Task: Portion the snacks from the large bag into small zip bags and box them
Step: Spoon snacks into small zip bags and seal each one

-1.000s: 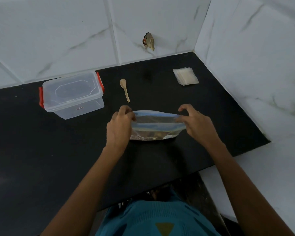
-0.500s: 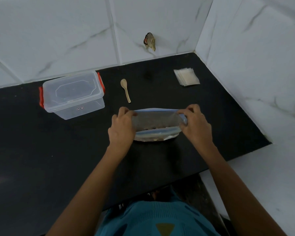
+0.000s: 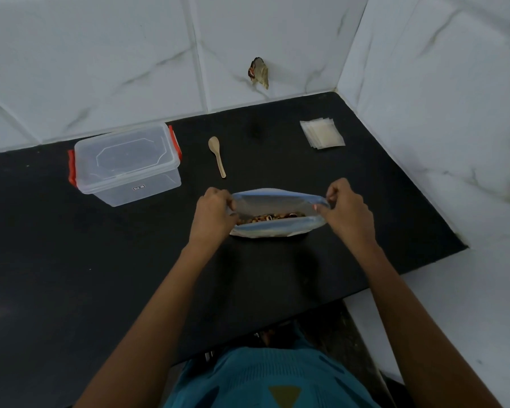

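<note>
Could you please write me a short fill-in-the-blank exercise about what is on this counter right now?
1. Both hands, left hand and right hand, hold the mouth of the large bag ____.
2. The clear box has its lid ____.
3. The wooden spoon lies between the box and the stack of ____.

Missing words: open; on; small zip bags

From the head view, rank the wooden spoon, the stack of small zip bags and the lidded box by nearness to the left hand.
From the left hand:
1. Wooden spoon, just beyond it.
2. Lidded box, to its left.
3. Small zip bags, far right corner.
</note>
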`<state>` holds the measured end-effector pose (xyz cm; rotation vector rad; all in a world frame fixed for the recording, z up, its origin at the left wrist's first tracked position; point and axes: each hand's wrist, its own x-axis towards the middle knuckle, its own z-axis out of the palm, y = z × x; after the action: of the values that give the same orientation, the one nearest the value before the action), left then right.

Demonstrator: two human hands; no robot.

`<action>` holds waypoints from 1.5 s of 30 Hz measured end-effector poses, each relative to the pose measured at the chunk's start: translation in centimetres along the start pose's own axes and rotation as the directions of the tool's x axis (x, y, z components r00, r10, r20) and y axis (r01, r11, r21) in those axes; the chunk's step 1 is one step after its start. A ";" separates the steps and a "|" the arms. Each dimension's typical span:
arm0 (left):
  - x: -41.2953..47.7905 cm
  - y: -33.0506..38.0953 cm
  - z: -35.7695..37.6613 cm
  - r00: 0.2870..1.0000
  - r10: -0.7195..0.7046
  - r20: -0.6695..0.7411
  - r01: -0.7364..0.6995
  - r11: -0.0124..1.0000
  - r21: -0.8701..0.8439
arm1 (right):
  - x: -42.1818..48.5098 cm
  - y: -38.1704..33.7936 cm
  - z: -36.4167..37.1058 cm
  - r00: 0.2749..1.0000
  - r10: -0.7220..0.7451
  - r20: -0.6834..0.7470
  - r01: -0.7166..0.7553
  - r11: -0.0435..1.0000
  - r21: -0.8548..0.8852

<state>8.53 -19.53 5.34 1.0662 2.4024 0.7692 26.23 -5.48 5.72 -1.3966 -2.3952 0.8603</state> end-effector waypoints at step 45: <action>1.3 -1.8 -0.3 0.845 -0.383 0.373 0.514 0.774 -0.370 | 1.6 1.6 0.4 0.819 0.325 0.473 -0.538 0.723 0.434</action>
<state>6.58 -19.65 4.22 0.3438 1.9666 0.8771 26.37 -3.65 4.31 -1.6719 -1.7626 1.9163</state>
